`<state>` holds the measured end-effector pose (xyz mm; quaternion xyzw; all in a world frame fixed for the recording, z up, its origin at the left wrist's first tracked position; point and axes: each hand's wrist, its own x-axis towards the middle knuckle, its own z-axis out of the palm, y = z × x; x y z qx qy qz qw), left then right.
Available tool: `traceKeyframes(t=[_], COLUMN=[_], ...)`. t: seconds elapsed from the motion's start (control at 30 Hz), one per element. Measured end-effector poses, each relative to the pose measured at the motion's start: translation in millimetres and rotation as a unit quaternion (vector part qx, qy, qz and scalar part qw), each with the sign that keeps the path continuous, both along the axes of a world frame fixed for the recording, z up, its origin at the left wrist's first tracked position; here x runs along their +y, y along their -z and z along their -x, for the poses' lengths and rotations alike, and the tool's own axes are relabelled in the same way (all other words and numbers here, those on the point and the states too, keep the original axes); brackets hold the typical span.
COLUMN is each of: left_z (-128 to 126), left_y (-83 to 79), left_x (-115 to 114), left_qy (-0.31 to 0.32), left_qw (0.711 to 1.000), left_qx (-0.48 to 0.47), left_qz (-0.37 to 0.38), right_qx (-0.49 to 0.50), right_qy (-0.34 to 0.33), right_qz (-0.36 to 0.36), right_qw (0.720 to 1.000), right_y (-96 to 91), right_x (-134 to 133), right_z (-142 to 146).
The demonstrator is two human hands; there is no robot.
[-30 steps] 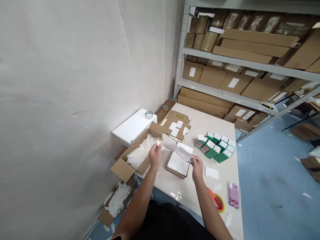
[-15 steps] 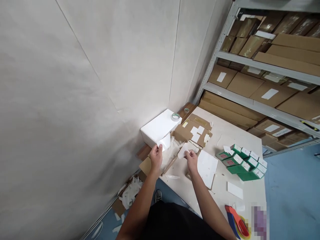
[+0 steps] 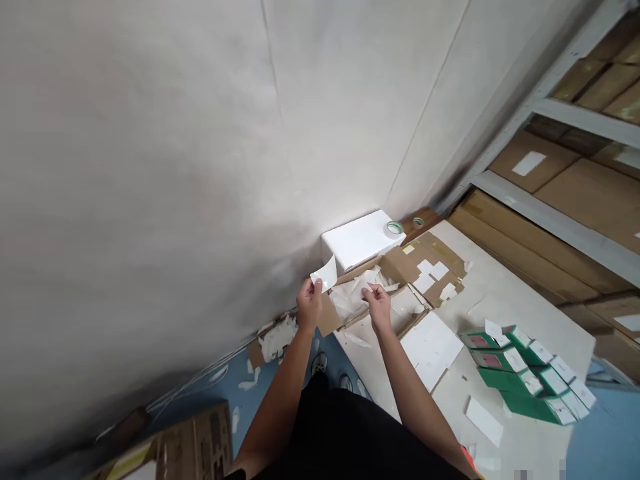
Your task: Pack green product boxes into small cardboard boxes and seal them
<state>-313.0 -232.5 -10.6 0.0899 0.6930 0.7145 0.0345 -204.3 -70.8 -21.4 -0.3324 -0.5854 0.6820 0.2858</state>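
Note:
Between the thumb and fingers of my left hand (image 3: 310, 305) is a white paper piece (image 3: 327, 271), its far corner curling up. My right hand (image 3: 379, 308) pinches a thin, whitish paper piece (image 3: 358, 291) by its edge. Below both hands lies an open cardboard box (image 3: 329, 317) holding crumpled white paper scraps (image 3: 343, 303). A second shallow open box (image 3: 400, 308) sits beside it, to the right of my right hand, with a white flap (image 3: 431, 350) folded out.
Behind the boxes stands a white box (image 3: 357, 240) with a tape roll (image 3: 394, 228) on it. Green cartons (image 3: 520, 377) stand at the table's right, near a white card (image 3: 484, 421). Shelves of brown boxes (image 3: 575, 200) rise at right. Paper litter (image 3: 280, 339) lies on the floor.
My view has swung left, so the table and shelves sit further right. My right hand has shifted from over the shallow box to over the scrap box, still pinching its paper. The left keeps its piece.

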Motion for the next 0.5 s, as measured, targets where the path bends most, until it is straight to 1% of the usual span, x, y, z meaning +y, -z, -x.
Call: traceKeyframes(t=[0.1, 0.17, 0.27, 0.33, 0.43, 0.5], left_z=[-18.4, -30.4, -46.6, -55.4, -62.8, -62.6], left_y=[7.7, 12.8, 19.3, 23.0, 29.6, 35.0], left_x=[-28.1, -51.5, -91.3, -118.1, -153.2, -171.7], left_qy=[-0.043, -0.078, -0.140, -0.170, -0.211, -0.228], left_qw=[0.999, 0.996, 0.989, 0.984, 0.976, 0.972], left_qx=[-0.018, -0.030, -0.041, -0.047, -0.053, -0.055], left_qz=[0.018, 0.024, 0.017, 0.015, 0.009, -0.001], right_qx=[-0.002, -0.008, -0.020, -0.032, -0.070, -0.105], right_qy=[-0.052, -0.084, -0.137, -0.179, -0.243, -0.277], right_qz=[0.017, 0.039, 0.080, 0.112, 0.163, 0.179], right_qw=[0.999, 0.996, 0.987, 0.977, 0.954, 0.938], right_y=[12.9, 25.4, 44.0, 54.0, 67.6, 78.0], right_x=[-13.5, -30.0, -65.9, -93.6, -133.5, -156.7], right_z=[3.9, 6.1, 6.4, 5.4, 5.8, 9.0])
